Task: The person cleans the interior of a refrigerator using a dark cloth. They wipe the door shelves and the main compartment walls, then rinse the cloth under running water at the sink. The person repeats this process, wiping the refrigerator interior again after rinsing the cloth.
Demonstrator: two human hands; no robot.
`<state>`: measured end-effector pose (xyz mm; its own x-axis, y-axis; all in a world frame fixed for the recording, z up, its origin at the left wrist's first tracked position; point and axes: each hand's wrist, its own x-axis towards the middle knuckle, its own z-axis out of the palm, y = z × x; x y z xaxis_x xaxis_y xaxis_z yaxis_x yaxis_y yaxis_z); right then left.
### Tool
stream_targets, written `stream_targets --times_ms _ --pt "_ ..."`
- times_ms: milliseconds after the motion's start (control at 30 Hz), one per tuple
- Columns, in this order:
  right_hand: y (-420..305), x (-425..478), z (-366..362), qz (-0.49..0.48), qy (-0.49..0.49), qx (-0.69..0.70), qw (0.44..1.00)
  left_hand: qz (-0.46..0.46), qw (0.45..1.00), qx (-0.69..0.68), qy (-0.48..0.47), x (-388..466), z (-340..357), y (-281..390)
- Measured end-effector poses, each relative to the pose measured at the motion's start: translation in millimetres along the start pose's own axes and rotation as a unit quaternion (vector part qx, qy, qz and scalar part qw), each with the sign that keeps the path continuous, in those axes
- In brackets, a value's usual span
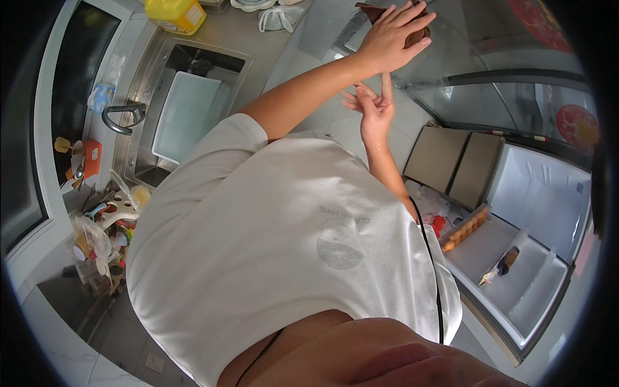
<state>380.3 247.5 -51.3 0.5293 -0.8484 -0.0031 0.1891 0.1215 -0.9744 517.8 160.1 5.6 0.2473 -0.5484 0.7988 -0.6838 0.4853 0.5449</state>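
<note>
My left hand lies flat with spread fingers over a dark brown cloth, in front of a glass pane at the top of the view. Its forearm reaches across from the left and looks wet. Just below that wrist is my right hand, with nothing in it and its fingers apart. One raised fingertip comes up to the heel of the left hand; whether they touch, I cannot tell. Red round stickers decorate the glass. Behind the hands, pale floor tiles are visible.
Left, a steel sink holds a white-rimmed translucent panel beneath a faucet. A yellow jug stands on the counter. Right, an open refrigerator door carries an egg rack. Utensils clutter the left counter.
</note>
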Motion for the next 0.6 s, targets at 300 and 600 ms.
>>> stream_targets --times_ms 300,600 --pt "-31 5 -21 -0.054 0.067 -0.031 0.996 -0.273 0.961 0.052 0.012 -90 -9 -114" --pt "-10 9 -23 -0.07 0.039 -0.113 0.99 -0.124 0.985 -0.107 0.052 29 29 0"
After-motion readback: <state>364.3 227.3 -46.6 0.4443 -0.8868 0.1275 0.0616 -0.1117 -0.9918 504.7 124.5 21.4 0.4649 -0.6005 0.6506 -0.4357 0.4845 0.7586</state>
